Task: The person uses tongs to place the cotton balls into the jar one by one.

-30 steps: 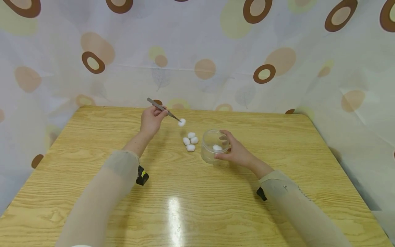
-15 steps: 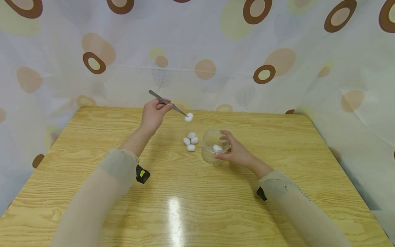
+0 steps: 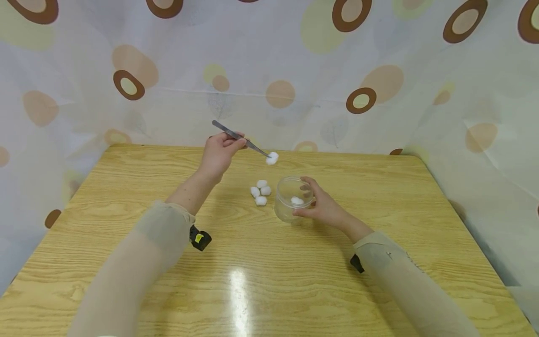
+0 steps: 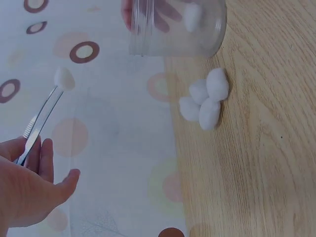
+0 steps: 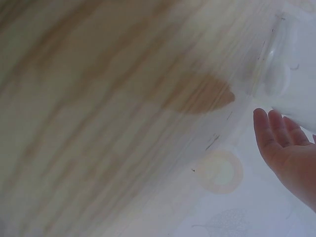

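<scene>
My left hand [image 3: 220, 153] pinches a pair of metal tweezers [image 3: 231, 133] above the far part of the table. Their tips grip a white cotton ball [image 3: 272, 158], which hangs in the air beyond the jar and to its left. With thumb and fingers around its right side, my right hand [image 3: 326, 206] holds a clear, lidless jar [image 3: 283, 209]. Inside the jar a white cotton ball [image 4: 192, 17] shows through the wall. Several more cotton balls [image 4: 210, 96] lie in a tight cluster on the table, just left of the jar.
The wooden table [image 3: 269, 271] has a glossy, light surface. A patterned curtain [image 3: 252, 61] hangs behind its far edge and along both sides. A black wrist camera [image 3: 200, 238] is strapped under the left forearm.
My left hand has moved right and slightly up, carrying the tweezers and the cotton ball toward the jar's side. The right hand and the jar stay in place.
</scene>
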Demonstrator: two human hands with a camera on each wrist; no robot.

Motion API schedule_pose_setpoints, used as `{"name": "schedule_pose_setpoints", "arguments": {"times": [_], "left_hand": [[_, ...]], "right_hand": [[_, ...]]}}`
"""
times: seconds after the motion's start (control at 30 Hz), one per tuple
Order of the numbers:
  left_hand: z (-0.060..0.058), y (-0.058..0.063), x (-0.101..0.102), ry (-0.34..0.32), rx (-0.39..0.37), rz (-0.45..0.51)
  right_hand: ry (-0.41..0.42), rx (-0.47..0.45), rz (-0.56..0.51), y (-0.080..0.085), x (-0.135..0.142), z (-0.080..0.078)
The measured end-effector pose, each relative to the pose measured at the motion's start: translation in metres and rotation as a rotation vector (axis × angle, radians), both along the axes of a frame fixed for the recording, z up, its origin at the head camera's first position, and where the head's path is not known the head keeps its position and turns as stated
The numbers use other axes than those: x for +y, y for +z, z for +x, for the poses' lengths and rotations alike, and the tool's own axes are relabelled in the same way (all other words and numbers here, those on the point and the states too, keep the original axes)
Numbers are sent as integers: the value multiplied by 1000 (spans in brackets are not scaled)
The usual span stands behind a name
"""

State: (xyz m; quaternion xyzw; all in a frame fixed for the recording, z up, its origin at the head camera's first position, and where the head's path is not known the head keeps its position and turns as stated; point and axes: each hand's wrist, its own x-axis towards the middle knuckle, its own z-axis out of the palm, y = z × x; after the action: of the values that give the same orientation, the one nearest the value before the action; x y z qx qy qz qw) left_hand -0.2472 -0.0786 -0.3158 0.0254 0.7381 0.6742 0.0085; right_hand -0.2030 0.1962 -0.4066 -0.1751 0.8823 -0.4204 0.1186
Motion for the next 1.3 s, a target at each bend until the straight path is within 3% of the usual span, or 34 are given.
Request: {"name": "schedule_pose_setpoints", "arguments": {"times": [0.2,0.8,1.0,1.3], "left_hand": [[3,0,4,-26,-26,45],[5,1,13,-55,-13,89],[6,-4,24,-81,-14,23],[10,-15,37,-106,45,-93]], "right_hand": [[6,-7,-4,1,-2,0],[1,-17,-4,0,0,0],[-2,-9,-9,-1,0,0],[4,-13,-24,-2,-2,0]]}}
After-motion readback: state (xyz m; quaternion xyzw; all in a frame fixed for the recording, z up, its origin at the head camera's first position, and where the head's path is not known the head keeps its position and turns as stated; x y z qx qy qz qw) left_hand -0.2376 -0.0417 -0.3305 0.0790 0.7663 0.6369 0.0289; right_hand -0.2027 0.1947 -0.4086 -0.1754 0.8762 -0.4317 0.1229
